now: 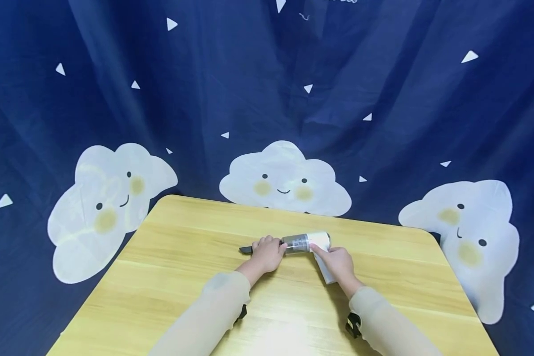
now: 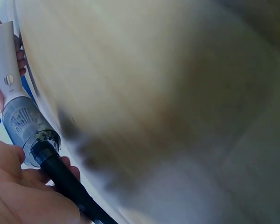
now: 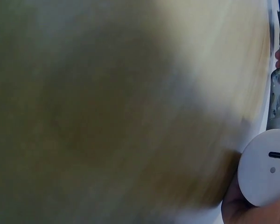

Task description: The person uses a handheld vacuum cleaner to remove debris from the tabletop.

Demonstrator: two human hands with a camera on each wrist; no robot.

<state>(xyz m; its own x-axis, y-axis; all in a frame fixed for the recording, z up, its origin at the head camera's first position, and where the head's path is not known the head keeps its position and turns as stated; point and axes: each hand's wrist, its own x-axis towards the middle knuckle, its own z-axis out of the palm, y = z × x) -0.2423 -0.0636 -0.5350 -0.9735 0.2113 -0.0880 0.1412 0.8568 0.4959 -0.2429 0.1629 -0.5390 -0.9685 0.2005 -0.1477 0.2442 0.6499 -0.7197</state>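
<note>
A small handheld vacuum cleaner (image 1: 321, 240) with a white body is held sideways over the far half of the table. Its clear grey dust cup (image 1: 297, 243) sits in the middle, and a black nozzle (image 1: 245, 250) points left. My left hand (image 1: 267, 254) grips the nozzle close to the cup; in the left wrist view the black tube (image 2: 65, 179) runs across its fingers. My right hand (image 1: 339, 264) holds the white body, thumb along the side, with the handle (image 1: 326, 271) slanting down beside the palm. The right wrist view shows the round white end (image 3: 263, 170) with a small slot.
The light wooden table (image 1: 196, 222) has rounded far corners. Behind it hangs a dark blue curtain (image 1: 258, 64) printed with white clouds (image 1: 285, 163) and small triangles. Both forearms, in pale sleeves (image 1: 209, 311), reach in from the near edge.
</note>
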